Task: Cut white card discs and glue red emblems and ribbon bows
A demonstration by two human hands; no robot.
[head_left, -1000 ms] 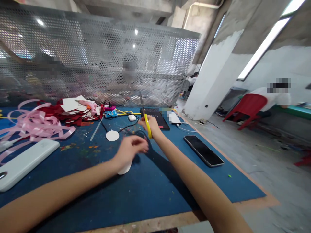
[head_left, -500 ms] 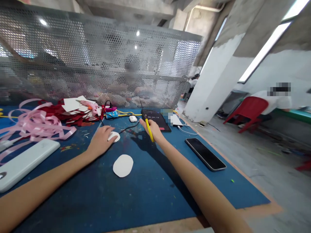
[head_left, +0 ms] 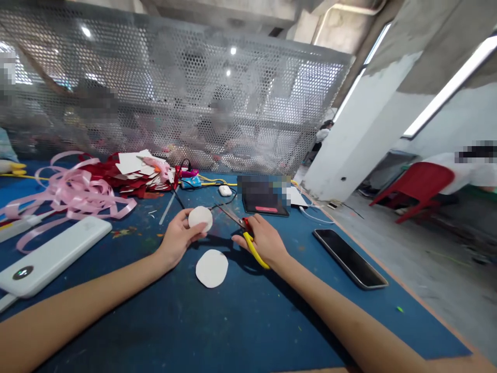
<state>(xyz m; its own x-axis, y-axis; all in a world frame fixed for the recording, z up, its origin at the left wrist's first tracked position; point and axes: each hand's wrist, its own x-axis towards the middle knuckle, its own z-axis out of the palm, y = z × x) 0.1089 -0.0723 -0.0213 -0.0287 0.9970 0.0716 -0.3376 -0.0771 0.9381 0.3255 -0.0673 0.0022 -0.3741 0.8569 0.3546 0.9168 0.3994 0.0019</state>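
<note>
My left hand [head_left: 179, 237] pinches a small white paper disc [head_left: 201, 218] and holds it just above the blue mat [head_left: 233, 321]. Close beside it, my right hand [head_left: 264, 240] grips yellow-handled scissors [head_left: 244, 232] whose blades point left toward the disc. A larger white paper oval [head_left: 212, 268] lies flat on the mat between and just below both hands.
A white power bank [head_left: 48, 256] lies at the left, pink ribbon [head_left: 73, 191] and red and white paper scraps [head_left: 132, 173] behind it. A black phone [head_left: 350, 257] lies at the right, a tablet [head_left: 264, 199] at the back. A perforated metal screen [head_left: 174, 103] bounds the far edge.
My left hand has picked the small disc up off the mat. My right hand has come nearer with the scissors, swinging the blades toward the disc. The view has shifted slightly.
</note>
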